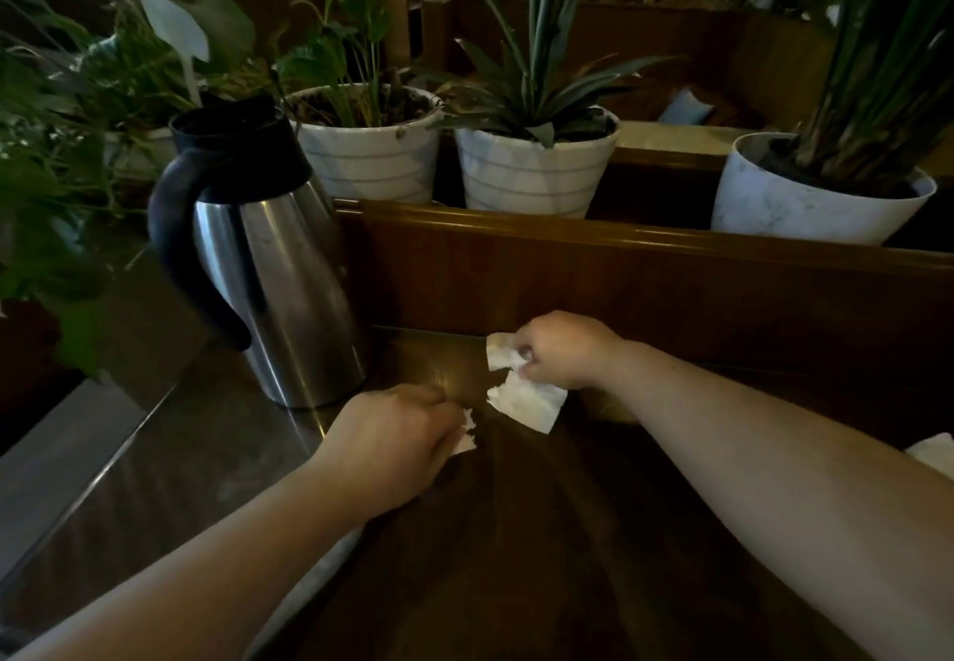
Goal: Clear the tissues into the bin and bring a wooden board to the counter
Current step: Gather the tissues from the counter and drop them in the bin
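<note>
Each hand (397, 433) (562, 350) pinches tissue scraps (526, 402) on the dark wooden table (516, 557) beside potted plants (531, 164).

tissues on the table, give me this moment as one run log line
stage: gathering tissues | left hand: closed on small tissue scrap | right hand: pinching larger tissue | bin: not in view | wooden board: not in view
</note>
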